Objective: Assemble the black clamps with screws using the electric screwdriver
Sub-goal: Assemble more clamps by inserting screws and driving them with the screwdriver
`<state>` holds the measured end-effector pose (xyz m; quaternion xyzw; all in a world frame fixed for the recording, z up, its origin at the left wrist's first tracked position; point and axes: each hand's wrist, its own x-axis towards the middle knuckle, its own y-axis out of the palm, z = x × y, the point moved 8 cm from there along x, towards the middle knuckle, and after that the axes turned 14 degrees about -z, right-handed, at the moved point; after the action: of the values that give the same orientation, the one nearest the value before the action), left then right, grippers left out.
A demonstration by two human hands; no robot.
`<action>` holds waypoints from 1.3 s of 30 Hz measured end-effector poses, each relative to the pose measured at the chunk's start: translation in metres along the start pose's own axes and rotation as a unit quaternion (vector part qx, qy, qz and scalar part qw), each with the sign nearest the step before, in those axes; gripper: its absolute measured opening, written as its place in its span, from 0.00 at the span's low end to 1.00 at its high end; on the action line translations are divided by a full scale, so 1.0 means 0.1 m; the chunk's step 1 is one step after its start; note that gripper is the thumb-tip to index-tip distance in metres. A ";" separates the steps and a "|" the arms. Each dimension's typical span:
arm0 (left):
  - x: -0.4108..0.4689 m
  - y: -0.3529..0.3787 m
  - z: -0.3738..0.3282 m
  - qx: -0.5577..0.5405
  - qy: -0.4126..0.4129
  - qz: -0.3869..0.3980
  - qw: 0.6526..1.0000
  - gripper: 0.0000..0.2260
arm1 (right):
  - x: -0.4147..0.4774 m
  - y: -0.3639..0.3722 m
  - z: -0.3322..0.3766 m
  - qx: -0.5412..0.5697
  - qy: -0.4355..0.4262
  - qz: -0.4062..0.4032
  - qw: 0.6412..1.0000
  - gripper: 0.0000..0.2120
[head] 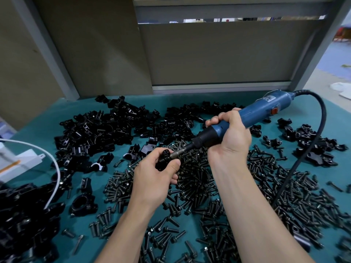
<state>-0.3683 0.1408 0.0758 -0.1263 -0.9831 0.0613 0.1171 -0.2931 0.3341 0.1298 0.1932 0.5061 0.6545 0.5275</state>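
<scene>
Covering the whole bench, a teal mat point(62, 111) carries the loose stock: a heap of black clamps point(98, 130) across its far and left parts, and a spread of dark screws point(237, 202) nearer the person, reaching the lower edge. A blue screwdriver point(262, 111) slants above the screws, its black cord point(311, 141) looping off to the right and down across the mat. The right hand point(228, 137) is clenched around the driver's forward grip, the bit pointing down-left. The left hand point(153, 177) grasps one clamp point(164, 158) between thumb and fingers, just above the screws. The bit tip meets the clamp's upper end. A white box point(17, 164) with a white cable point(55, 168) sits at the left edge.
</scene>
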 end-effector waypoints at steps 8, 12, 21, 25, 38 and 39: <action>0.00 -0.02 -0.01 0.063 0.026 -0.006 0.998 0.08 | -0.01 0.00 -0.04 -0.002 0.002 0.006 1.000 0.18; 0.00 -0.02 0.00 0.084 0.028 -0.002 0.996 0.06 | -0.03 0.00 -0.05 -0.009 0.001 0.009 1.000 0.17; 0.01 -0.02 0.00 0.091 0.021 -0.005 0.996 0.08 | -0.05 0.00 -0.08 -0.017 0.001 0.012 1.000 0.17; 0.02 -0.03 -0.01 0.094 0.021 -0.009 0.995 0.07 | -0.06 0.00 -0.09 -0.022 0.001 0.012 1.000 0.17; -0.01 0.02 0.03 0.068 -0.027 0.016 0.997 0.06 | -0.19 0.18 -0.03 -0.051 0.014 0.087 0.995 0.18; 0.00 0.01 0.03 0.068 -0.031 0.015 0.997 0.07 | -0.18 0.17 -0.05 -0.057 0.032 0.089 0.994 0.18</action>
<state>-0.3689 0.1417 0.0732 -0.1306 -0.9778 0.1338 0.0943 -0.2986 0.3173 0.1476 0.1860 0.4658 0.7323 0.4606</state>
